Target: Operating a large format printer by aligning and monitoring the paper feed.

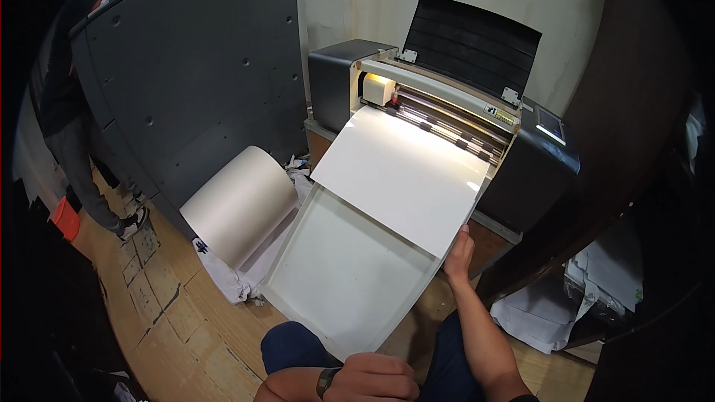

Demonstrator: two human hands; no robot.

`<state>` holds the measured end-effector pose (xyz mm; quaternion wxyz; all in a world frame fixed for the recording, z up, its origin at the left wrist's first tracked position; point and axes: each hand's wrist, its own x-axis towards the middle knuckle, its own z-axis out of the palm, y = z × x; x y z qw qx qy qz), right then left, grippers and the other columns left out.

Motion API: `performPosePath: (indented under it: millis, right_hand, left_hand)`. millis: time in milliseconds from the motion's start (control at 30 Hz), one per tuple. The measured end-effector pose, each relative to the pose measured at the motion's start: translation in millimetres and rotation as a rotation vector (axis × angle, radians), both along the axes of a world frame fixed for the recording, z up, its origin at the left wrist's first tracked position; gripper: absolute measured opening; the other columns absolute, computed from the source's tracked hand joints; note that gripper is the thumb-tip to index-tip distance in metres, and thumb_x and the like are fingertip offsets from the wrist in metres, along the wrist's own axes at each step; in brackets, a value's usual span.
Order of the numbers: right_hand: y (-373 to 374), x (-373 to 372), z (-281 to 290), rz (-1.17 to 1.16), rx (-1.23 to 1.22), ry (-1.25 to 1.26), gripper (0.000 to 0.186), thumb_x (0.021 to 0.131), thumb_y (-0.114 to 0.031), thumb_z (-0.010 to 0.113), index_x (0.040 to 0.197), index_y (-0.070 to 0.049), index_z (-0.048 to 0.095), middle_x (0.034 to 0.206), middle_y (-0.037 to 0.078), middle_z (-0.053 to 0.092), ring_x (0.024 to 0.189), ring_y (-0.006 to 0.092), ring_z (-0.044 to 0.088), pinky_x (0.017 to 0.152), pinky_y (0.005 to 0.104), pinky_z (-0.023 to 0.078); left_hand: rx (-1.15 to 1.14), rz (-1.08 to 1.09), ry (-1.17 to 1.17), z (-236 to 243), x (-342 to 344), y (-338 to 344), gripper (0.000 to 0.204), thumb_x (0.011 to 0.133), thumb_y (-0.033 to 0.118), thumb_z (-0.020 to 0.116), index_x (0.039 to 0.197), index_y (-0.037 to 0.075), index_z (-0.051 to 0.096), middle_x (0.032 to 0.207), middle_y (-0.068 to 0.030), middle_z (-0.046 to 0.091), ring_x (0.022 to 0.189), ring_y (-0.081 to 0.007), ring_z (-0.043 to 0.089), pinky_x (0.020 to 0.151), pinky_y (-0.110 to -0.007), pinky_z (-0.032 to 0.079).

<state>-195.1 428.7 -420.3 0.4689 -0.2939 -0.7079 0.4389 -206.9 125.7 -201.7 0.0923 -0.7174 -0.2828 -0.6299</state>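
A cutting plotter (439, 97) with its black lid (473, 41) raised stands ahead of me. From its lit rollers a white sheet (398, 179) slopes down toward me, lying over the upper part of a pale shallow tray (350, 268). At the tray's right edge, by the sheet's lower right corner, my right hand (458, 257) is closed on the rim, thumb up. Close to my body, above my knees, my left hand (375, 377) is curled into a loose fist with a dark band on the wrist. Its fingertips are hidden, and nothing shows in it.
A large white roll (242, 205) lies on crumpled paper left of the tray. Behind it rises a dark grey machine panel (194, 67). Stacked white sheets (544, 309) lie at the right. Another person (78, 104) stands at the far left, near a red bin (65, 218).
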Motion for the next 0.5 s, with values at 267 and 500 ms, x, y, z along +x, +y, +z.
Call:
performPosePath:
  millis: [267,500]
  right_hand:
    - [0,-3,-1,-0.020,0.011,0.026,0.061,0.105,-0.038,0.029,0.073,0.007,0.054,0.059,0.014,0.054,0.057,0.0232,0.051,0.057,0.0419,0.038]
    - [1,0,-1,0.000,-0.004,-0.026,0.061,0.106,-0.039,0.028,0.074,0.004,0.057,0.063,0.007,0.057,0.059,0.0181,0.052,0.059,0.0365,0.040]
  left_hand:
    - [0.049,0.045,0.063,0,2,-2,0.021,0.077,0.005,0.075,0.096,0.004,0.067,0.077,-0.0044,0.053,0.064,-0.0200,0.056,0.055,-0.033,0.048]
    - [-0.014,0.052,0.081,-5,2,-7,0.022,0.077,0.006,0.074,0.097,0.006,0.066,0.080,-0.0049,0.055,0.065,-0.0211,0.058,0.056,-0.033,0.048]
